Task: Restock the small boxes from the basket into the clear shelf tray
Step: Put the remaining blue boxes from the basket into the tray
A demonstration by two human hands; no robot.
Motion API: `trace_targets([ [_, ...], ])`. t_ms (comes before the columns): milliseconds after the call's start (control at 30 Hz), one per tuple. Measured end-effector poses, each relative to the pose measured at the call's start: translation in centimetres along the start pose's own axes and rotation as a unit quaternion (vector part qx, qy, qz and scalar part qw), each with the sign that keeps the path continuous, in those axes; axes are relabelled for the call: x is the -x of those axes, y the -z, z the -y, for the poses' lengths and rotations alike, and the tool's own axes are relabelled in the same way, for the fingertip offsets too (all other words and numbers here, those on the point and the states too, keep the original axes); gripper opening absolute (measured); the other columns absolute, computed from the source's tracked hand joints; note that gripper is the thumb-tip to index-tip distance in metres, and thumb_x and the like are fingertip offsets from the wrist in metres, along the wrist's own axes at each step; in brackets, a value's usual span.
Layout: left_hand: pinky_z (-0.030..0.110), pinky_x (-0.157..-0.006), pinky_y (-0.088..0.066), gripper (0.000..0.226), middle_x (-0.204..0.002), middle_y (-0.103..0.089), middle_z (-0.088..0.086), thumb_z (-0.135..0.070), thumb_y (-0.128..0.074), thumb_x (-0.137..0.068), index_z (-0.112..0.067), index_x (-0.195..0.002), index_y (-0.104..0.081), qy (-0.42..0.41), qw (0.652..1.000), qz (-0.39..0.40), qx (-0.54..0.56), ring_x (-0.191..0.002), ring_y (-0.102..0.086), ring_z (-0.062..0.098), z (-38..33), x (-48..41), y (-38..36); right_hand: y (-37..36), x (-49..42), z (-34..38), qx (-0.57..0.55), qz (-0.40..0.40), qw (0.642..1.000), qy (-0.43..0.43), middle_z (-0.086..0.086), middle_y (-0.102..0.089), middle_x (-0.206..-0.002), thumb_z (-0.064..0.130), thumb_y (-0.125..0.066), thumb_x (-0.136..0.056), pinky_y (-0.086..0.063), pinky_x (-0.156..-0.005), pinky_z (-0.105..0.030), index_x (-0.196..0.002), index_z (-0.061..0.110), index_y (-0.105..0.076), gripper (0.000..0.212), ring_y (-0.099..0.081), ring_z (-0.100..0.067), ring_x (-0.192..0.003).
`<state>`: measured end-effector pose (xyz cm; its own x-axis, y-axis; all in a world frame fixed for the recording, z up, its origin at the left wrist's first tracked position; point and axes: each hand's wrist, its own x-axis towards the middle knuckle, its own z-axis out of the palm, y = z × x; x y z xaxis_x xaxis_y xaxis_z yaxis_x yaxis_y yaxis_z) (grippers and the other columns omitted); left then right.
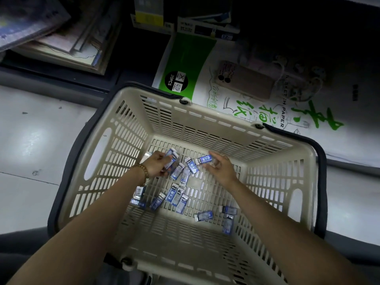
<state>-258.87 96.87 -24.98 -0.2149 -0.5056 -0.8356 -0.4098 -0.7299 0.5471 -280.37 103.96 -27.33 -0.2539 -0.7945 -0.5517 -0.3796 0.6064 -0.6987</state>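
Observation:
A beige slotted shopping basket (127, 128) with dark handles sits on the floor below me. Several small blue-and-white boxes (176, 197) lie scattered on its bottom. My left hand (158, 164), with a bead bracelet at the wrist, is down in the basket and grips a few of the boxes (172, 159). Close to the right, my right hand (221, 167) pinches one box (203, 159) between its fingertips. The clear shelf tray is not in view.
A green-and-white pack of sketch paper (236, 105) lies past the basket's far rim, with a phone in a pink case (244, 80) on top. Stacked books and papers (61, 38) fill the dark low shelf at the upper left. Pale floor (37, 145) lies left of the basket.

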Motion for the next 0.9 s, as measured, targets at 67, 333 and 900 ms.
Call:
trace_targets([
  [67,0.023,-0.058,-0.052,0.023,-0.082,-0.054,0.004,-0.028,-0.049,-0.095,-0.010,-0.109,-0.043,-0.008,1.000,-0.004,0.009,-0.064,-0.054,0.015,0.3,-0.2,0.0,-0.3,-0.2,-0.3,0.014,0.002,1.000,0.004,0.003,-0.039,-0.090,0.020,-0.073,-0.080,-0.044,-0.085,-0.032,-0.131,0.022,-0.055,0.054,-0.045,-0.013,-0.084],
  [333,0.025,-0.059,-0.050,0.011,-0.080,-0.061,0.002,-0.022,-0.046,-0.097,-0.020,-0.098,-0.057,-0.032,0.997,-0.003,0.076,-0.066,-0.059,0.014,0.3,0.0,-0.2,-2.1,0.3,0.2,0.048,-0.073,0.996,-0.021,-0.008,-0.058,-0.096,0.011,-0.075,-0.078,-0.047,-0.078,-0.037,-0.087,0.007,-0.058,0.019,-0.057,-0.024,-0.086],
  [900,0.014,-0.036,-0.032,0.027,-0.066,-0.049,0.001,-0.033,-0.034,-0.099,-0.012,-0.089,-0.049,-0.243,0.968,-0.033,-0.043,-0.039,-0.040,0.003,-13.2,14.0,-1.1,11.3,11.0,19.8,-0.259,0.096,0.961,0.022,-0.003,-0.068,-0.084,0.023,-0.060,-0.090,-0.055,-0.072,-0.021,-0.089,0.013,-0.068,0.013,-0.064,-0.012,-0.074],
])
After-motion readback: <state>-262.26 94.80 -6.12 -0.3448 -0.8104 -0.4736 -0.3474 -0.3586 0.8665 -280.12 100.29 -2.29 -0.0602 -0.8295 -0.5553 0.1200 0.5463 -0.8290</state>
